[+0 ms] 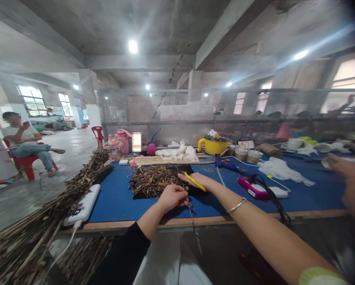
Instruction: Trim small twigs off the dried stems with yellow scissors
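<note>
By the dried-stalk heap's [150, 180] near right edge, the left hand [174, 196] is pinching a dry stem [194, 226], fingers curled; beyond, the right hand [201, 180] is carrying a yellow loop [194, 182], its closure unclear. Single-stem trimming is seemingly underway, calling for a steady pinch.

The left forearm [154, 215] comes over the front edge of the worktop [113, 208], bare below its black sleeve [120, 251]. The left hand [173, 196] is curled, thumb and bent fingers drawn together in a pinch. The bare right forearm [254, 219] slants in across the same edge, its wrist nearly straight. The right hand [198, 180] is just beside the left, farther from that edge, back upward, fingers closed and partly hidden.
</note>
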Available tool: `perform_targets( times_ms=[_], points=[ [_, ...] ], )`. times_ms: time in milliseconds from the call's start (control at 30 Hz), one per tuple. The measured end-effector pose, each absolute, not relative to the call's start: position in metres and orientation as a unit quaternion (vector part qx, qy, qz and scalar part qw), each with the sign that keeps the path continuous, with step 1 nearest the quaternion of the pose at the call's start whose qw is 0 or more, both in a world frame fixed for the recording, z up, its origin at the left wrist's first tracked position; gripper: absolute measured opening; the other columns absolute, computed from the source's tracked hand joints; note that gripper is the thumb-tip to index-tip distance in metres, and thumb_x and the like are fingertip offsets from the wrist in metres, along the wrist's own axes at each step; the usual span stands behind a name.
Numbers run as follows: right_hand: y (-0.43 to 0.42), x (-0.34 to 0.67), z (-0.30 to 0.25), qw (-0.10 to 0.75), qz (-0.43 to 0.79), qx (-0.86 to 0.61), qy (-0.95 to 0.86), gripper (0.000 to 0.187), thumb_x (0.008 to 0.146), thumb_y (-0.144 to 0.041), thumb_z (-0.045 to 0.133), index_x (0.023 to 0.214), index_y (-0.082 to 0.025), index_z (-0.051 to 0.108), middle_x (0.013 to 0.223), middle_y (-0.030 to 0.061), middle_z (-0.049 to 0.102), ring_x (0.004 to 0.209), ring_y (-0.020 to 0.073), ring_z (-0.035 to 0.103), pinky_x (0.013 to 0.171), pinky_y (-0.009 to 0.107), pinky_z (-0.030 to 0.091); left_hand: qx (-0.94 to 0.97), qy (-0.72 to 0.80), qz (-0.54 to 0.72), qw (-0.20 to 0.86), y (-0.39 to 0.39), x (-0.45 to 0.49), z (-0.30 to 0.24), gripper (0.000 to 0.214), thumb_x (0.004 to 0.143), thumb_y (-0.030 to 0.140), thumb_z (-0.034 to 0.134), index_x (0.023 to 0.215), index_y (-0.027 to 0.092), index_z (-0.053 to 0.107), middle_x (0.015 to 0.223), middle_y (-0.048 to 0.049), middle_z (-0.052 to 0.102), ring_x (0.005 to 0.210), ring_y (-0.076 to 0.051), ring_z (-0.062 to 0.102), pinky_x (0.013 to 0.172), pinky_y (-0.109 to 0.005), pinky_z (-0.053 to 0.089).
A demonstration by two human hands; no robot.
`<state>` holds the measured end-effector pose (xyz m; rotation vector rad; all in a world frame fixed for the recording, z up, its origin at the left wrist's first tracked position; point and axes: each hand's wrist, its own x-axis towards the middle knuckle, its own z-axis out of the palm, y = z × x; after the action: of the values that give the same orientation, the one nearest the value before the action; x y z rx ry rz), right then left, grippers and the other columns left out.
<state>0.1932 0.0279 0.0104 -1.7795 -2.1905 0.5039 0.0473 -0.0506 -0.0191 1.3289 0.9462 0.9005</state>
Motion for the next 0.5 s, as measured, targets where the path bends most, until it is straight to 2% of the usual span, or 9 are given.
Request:
perform_targets(
  times_ms=[133,200,367,500],
  points=[
    [0.0263,0.1894,0.0086,0.095,0.148,-0.628,-0.758,0.082,0.062,-0.081,0.026,0.078,-0.012,0.068,0.084,0.0176,0.065,0.092,0.0297,0.058,0.078,0.033,0.041,0.568,0.411,0.384,0.602,-0.0498,0.0473,-0.0194,0.020,0.062,0.029,0.061,0.058,0.013,0.050,0.052,-0.0012,0.057,0.045,-0.007,0.051,0.041,-0.016,0.035],
    [0.0255,0.1895,0.0079,0.090,0.146,-0.634,-0.754,0.084,0.060,-0.082,0.025,0.077,-0.011,0.068,0.085,0.0190,0.065,0.092,0.0303,0.057,0.077,0.033,0.041,0.566,0.416,0.383,0.600,-0.0497,0.0475,-0.0193,0.019,0.062,0.029,0.061,0.058,0.013,0.050,0.051,-0.0010,0.057,0.044,-0.007,0.051,0.041,-0.016,0.035],
    [0.0265,0.1933,0.0058,0.120,0.170,-0.620,-0.756,0.074,0.059,-0.080,0.033,0.070,-0.016,0.068,0.073,0.0142,0.066,0.086,0.0289,0.059,0.073,0.031,0.042,0.564,0.417,0.388,0.597,-0.0498,0.0477,-0.0184,0.018,0.063,0.026,0.060,0.057,0.013,0.050,0.053,-0.0016,0.057,0.046,-0.008,0.053,0.042,-0.016,0.037],
    [0.0249,0.1964,0.0093,0.126,0.185,-0.604,-0.765,0.070,0.057,-0.079,0.038,0.068,-0.017,0.067,0.072,0.0117,0.066,0.083,0.0273,0.060,0.073,0.031,0.042,0.561,0.419,0.390,0.598,-0.0496,0.0479,-0.0184,0.015,0.065,0.024,0.059,0.061,0.013,0.050,0.054,-0.0021,0.058,0.045,-0.007,0.053,0.041,-0.015,0.036]
  ],
)
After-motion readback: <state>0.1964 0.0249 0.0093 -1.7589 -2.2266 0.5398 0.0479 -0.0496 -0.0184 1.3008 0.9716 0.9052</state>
